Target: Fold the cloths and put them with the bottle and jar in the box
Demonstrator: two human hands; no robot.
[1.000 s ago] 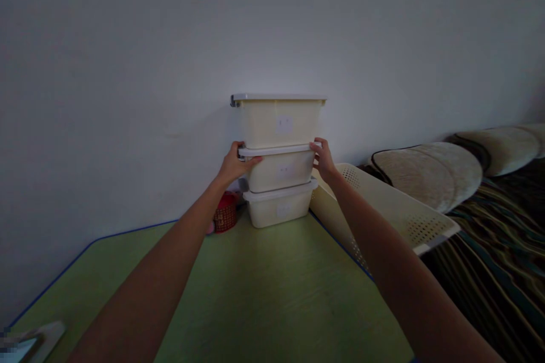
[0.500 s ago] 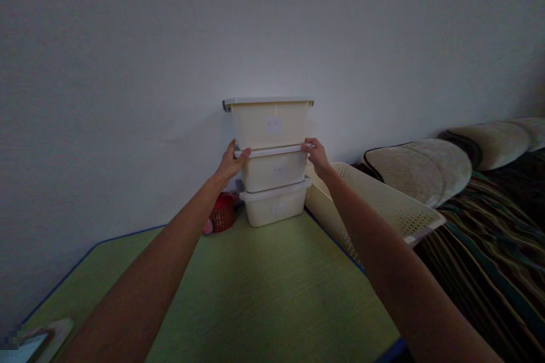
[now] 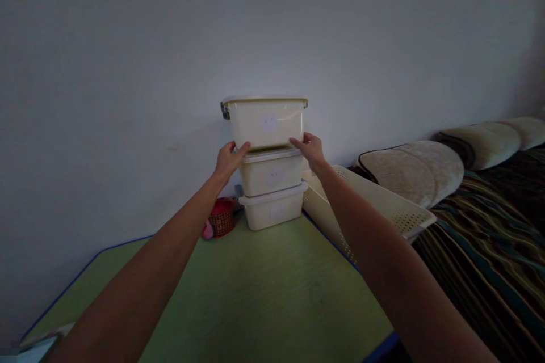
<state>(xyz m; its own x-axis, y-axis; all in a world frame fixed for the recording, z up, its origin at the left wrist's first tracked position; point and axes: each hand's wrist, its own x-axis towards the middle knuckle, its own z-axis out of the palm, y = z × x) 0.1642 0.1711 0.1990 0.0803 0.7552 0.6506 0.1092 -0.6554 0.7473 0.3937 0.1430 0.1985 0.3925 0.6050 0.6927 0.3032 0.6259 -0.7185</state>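
Three cream plastic lidded boxes stand stacked against the white wall at the far end of a green table (image 3: pixel 255 289). My left hand (image 3: pixel 229 160) grips the lower left corner of the top box (image 3: pixel 266 122), and my right hand (image 3: pixel 310 150) grips its lower right corner. The top box is tilted, its front lifted slightly off the middle box (image 3: pixel 272 173). Beneath them the bottom box (image 3: pixel 275 210) rests on the table. Both arms are stretched far forward.
A small red basket (image 3: pixel 222 216) sits left of the stack, with something pink beside it. A cream perforated basket (image 3: pixel 374 204) leans off the table's right edge. Rolled beige cushions (image 3: pixel 421 167) and a striped blanket (image 3: pixel 489 249) lie at the right.
Both hands moved up from the middle box's lid to the bottom corners of the top box, which now tilts up at the front. The view shifted slightly right.
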